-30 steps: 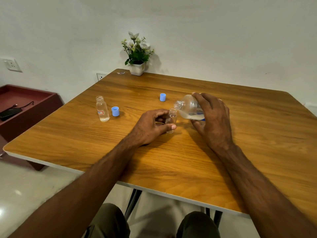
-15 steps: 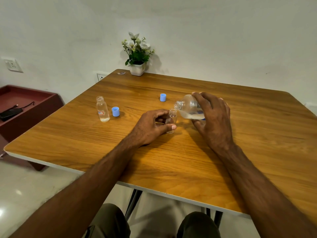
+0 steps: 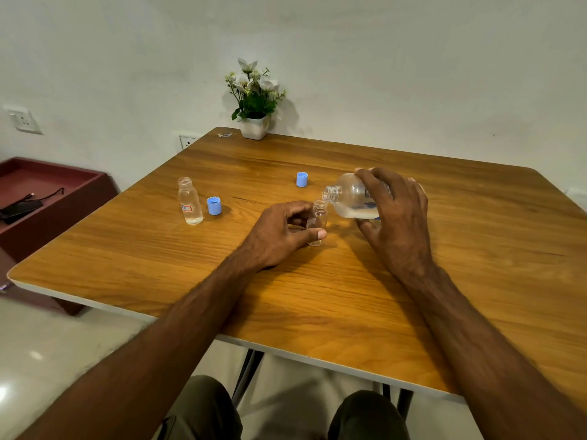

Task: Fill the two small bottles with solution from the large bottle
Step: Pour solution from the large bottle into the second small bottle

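Tilting large bottle (image 3: 352, 198) over uncapped small bottle (image 3: 317, 222).

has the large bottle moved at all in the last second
No, not noticeably. The large bottle, gripped in the right hand, keeps the same tilt, its mouth just right of the blue cap and above the small bottle.

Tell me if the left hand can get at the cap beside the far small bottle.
Probably yes, but not now: the left hand grips a small bottle. Bare table lies between it and the cap.
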